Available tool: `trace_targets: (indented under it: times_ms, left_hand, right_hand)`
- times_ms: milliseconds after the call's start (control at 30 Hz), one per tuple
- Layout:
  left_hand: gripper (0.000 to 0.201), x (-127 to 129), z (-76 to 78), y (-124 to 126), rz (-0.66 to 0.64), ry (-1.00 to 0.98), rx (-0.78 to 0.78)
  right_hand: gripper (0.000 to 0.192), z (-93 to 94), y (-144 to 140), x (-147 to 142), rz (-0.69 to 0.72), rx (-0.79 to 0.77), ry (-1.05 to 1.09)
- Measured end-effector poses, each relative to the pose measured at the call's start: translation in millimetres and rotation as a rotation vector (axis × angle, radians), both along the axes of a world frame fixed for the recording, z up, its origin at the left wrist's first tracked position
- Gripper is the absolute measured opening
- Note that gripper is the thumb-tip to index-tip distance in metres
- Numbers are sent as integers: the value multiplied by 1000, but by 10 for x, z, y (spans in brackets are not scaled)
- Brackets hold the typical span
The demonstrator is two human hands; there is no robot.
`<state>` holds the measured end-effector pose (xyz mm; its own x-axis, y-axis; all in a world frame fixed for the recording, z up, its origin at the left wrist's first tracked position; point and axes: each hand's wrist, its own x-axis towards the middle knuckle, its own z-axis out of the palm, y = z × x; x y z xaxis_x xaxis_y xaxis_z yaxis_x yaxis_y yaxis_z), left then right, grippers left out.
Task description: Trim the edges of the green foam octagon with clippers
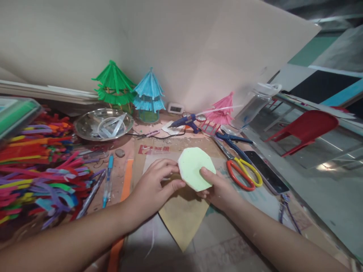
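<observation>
A pale green, many-sided foam or card disc point(195, 168) is held up over the middle of the table. My right hand point(222, 189) grips it from the lower right, thumb flat on its face and fingers behind. At its left edge, my left hand point(161, 179) has thumb and fingers curled in a pinch, the fingertips partly hidden by the rim. Beneath both hands lies a tan sheet of paper point(184, 223), one pointed corner towards me. Red-and-yellow-handled scissors point(241, 173) rest right of my right hand.
Bundles of pipe cleaners point(42, 170) fill the left side. Behind stand a green point(113, 85), a blue point(149, 92) and a pink tiered-roof model point(221, 111), with a steel bowl point(81, 128) and a glue gun point(185, 121). A phone point(266, 172) lies near the right edge.
</observation>
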<state>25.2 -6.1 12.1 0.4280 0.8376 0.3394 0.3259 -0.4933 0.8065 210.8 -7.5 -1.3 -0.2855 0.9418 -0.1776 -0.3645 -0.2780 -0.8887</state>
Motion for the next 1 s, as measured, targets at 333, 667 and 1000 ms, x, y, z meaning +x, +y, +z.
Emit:
trace_targets:
  times_ms: [333,667,1000]
  left_hand:
    - [20,58,-46,-21,44,36,-5]
    - [17,35,-19,-11,45,22,-21]
    - [19,23,4,-71,-65,349,161]
  right_hand:
    - [54,-70,-19,8,61,148,-178]
    - [45,-95,-38,23,54,213,-248]
    - [32,132,-172,153,-402,457,-714]
